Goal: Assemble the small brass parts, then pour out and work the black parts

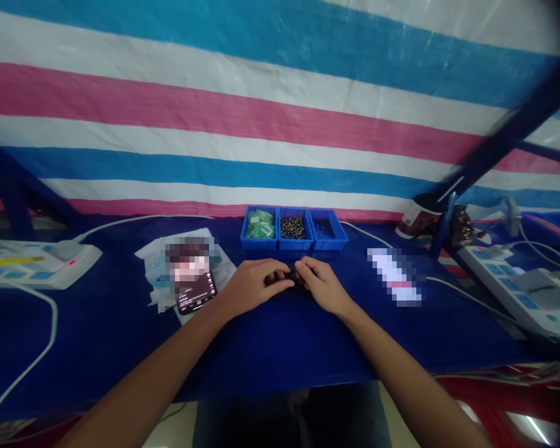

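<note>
As our left hand (254,287) and right hand (323,286) clamp small black part (290,276) between them, blue bins (293,229), 3 abreast, sit just beyond; open tabletop (280,342) runs to near edge.

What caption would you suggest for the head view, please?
Left hand and right hand hold a small dark part near three blue bins.

From my station I see a table under dark blue cloth (280,351), with three blue parts bins (294,229) at top centre (side by side), papers (155,264) left of them, and white power strips (37,264) (518,289) at far left and right.
</note>
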Demonstrator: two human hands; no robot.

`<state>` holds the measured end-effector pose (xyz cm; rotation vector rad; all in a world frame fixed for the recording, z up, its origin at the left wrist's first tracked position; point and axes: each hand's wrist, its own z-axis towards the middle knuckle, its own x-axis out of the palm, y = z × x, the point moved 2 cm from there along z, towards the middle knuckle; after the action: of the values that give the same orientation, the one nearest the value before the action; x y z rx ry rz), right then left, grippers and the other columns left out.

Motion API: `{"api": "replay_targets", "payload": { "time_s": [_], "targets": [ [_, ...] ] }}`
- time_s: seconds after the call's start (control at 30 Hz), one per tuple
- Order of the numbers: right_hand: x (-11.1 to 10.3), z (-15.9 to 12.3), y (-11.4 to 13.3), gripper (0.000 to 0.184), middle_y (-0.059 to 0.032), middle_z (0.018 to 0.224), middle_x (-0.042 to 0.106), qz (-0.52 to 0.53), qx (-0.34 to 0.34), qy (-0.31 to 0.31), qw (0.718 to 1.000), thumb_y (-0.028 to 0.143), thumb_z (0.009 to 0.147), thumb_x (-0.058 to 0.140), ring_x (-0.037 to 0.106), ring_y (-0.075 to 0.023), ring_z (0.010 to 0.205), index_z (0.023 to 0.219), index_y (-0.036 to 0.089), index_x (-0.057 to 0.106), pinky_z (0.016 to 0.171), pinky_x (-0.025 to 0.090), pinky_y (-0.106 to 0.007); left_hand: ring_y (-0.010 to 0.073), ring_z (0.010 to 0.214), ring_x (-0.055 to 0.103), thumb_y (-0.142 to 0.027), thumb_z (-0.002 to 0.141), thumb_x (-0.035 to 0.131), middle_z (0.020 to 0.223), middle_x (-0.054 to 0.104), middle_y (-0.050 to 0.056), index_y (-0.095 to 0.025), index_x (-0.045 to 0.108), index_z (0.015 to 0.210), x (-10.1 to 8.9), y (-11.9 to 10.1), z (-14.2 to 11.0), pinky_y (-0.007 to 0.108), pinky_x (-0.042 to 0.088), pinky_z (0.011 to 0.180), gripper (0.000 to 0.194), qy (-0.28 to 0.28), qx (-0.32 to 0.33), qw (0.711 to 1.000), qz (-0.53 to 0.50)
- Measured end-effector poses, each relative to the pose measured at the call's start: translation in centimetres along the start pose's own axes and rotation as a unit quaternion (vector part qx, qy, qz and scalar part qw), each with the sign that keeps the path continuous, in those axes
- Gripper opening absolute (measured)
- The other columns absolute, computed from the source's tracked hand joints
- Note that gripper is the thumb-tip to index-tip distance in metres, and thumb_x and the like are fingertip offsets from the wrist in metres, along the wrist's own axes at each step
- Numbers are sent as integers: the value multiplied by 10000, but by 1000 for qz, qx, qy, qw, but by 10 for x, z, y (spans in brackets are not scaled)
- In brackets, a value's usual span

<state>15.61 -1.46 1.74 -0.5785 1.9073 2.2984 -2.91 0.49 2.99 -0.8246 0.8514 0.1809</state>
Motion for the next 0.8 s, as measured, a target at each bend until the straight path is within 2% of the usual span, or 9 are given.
{"api": "replay_targets", "payload": {
  "time_s": [0.13,0.2,0.27,0.37,0.43,0.5,0.57,0.67,0.8],
  "targets": [
    [-7,4,-9,433,37,584,441,50,43,-20,998,508,944,468,411,-102,526,646,193,463,513,331,-244,92,629,574,-407,914,586,832,685,0,-211,668,1000,-2,0,0,247,461,648,229,3,-7,1000,14],
    [-15,8,-14,392,40,586,448,87,60,-68,992,522,923,495,417,-99,500,703,197,484,486,330,-243,93,631,576,-380,932,560,828,684,1,-210,670,992,-3,0,0,249,461,648,212,4,-11,1000,17],
    [-27,11,-18,318,35,648,506,114,70,-158,978,526,906,514,445,-99,482,913,208,527,466,338,-242,94,634,579,-353,941,542,828,684,2,-209,669,989,-3,-1,0,251,462,648,198,6,-8,1000,17],
    [-45,13,-25,525,-6,817,596,112,82,-252,958,518,894,526,486,-100,469,1310,245,359,457,362,-252,97,637,581,-337,945,529,827,687,7,-206,669,982,-3,-1,1,255,463,645,196,2,0,1000,19],
    [-51,12,-28,542,-17,822,608,69,74,-238,966,498,885,540,493,-106,475,1327,232,375,471,378,-260,97,638,582,-329,947,522,828,689,7,-206,670,976,-3,-1,1,256,463,640,195,1,2,1000,21],
    [-54,11,-31,404,-16,771,612,-3,60,-193,979,462,880,545,505,-122,505,1195,209,526,496,388,-266,97,640,584,-321,949,514,829,692,5,-208,670,970,-3,-1,1,254,463,635,194,6,0,1000,24],
    [-58,8,-34,268,-22,749,629,-94,45,-173,979,406,882,536,539,-145,563,1034,203,625,545,404,-277,98,640,585,-317,949,511,835,695,6,-207,671,966,-3,0,1,253,465,630,195,9,-2,1000,26],
    [-69,4,-42,192,-34,811,678,-245,50,-175,952,300,867,544,604,-180,689,983,224,678,647,424,-300,100,650,592,-318,948,508,863,702,10,-207,671,973,-3,3,1,252,469,631,199,5,-5,1000,28],
    [-82,1,-56,229,-79,923,687,-389,74,-106,912,226,850,568,632,-216,830,1029,222,711,707,428,-313,98,656,597,-330,949,510,893,710,6,-214,670,985,-3,5,0,254,465,639,201,6,-12,999,33]
  ]
}}
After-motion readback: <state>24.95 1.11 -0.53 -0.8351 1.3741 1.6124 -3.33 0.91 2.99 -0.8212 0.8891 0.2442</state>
